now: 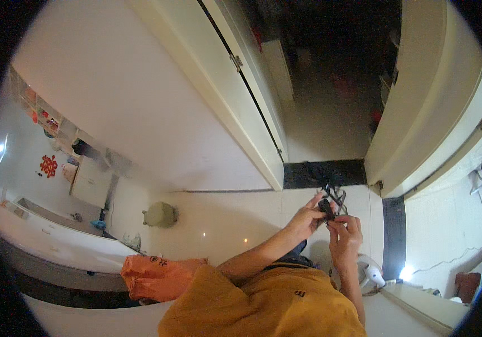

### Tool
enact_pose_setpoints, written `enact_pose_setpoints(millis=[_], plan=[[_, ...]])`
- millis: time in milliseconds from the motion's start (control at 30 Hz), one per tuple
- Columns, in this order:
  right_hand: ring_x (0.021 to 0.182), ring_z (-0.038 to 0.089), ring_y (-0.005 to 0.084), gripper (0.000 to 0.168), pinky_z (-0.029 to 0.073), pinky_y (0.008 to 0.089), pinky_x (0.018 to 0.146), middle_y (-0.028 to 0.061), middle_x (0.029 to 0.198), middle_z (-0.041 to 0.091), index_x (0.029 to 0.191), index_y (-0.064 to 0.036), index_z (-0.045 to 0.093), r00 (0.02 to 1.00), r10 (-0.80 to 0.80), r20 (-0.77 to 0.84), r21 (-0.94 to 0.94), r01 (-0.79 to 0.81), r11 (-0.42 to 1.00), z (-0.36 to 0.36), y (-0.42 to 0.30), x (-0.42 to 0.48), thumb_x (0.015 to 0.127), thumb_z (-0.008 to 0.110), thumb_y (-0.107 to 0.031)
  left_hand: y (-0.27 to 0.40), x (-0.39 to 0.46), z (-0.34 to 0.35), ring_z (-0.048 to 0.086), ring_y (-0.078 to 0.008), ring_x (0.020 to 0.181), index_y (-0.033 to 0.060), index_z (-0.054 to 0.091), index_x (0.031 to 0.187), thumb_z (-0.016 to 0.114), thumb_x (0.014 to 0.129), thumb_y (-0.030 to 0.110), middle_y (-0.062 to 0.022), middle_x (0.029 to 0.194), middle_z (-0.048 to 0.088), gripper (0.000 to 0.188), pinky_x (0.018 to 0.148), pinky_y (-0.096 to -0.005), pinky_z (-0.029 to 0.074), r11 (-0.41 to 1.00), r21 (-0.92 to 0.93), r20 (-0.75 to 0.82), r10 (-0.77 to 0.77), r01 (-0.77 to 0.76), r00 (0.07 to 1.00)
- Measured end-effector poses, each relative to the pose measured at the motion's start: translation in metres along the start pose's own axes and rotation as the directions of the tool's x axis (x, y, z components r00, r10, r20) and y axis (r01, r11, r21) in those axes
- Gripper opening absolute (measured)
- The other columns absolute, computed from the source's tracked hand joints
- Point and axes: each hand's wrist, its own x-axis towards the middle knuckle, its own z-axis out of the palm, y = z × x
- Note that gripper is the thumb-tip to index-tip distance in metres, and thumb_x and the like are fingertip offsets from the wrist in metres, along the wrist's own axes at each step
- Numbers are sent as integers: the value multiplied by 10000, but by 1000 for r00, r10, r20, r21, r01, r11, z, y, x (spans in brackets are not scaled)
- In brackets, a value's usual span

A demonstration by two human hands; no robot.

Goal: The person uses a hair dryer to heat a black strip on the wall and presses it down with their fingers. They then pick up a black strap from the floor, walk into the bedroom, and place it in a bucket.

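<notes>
In front of my body, my left hand (pixel 309 217) grips a small black object (pixel 327 209); what it is exactly I cannot tell. Thin black strands (pixel 337 196), perhaps cords or straps, spread beyond the fingers over the floor. The fingertips of my right hand (pixel 345 236) pinch the near end of the black object. Both hands are close together, above the pale tiled floor near a dark threshold strip (pixel 302 173).
An open doorway ahead leads into a dim room, with a white door (pixel 426 109) at its right. Left stand an olive stool (pixel 160 214), an orange bag (pixel 161 276) and a white counter (pixel 64 236). A white hair dryer (pixel 374 276) is by my right arm.
</notes>
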Motion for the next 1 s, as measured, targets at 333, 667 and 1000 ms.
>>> enact_pose_setpoints(millis=[333,667,1000], plan=[[1131,455,321,128,399,398,892,180,1205,486,789,-17,599,868,469,164,212,-495,843,6,58,-32,669,641,-5,-15,18,4,532,-149,930,109,549,1124,523,796,110,-41,1028,588,329,750,-307,445,901,386,2,-215,198,977],[958,536,191,80,435,335,828,124,1099,559,794,-18,498,487,847,-211,461,-715,526,3,123,-57,774,573,1,-15,100,-69,461,-182,1063,139,520,1209,501,836,346,-36,1214,497,427,847,-360,394,736,429,-115,-530,523,840],[812,579,145,150,481,279,705,88,871,614,818,14,606,87,955,-285,227,-962,155,100,288,-88,776,660,-120,41,305,-197,576,-165,839,43,571,1041,595,803,204,-43,950,617,288,726,-278,449,464,770,-304,-337,438,891]])
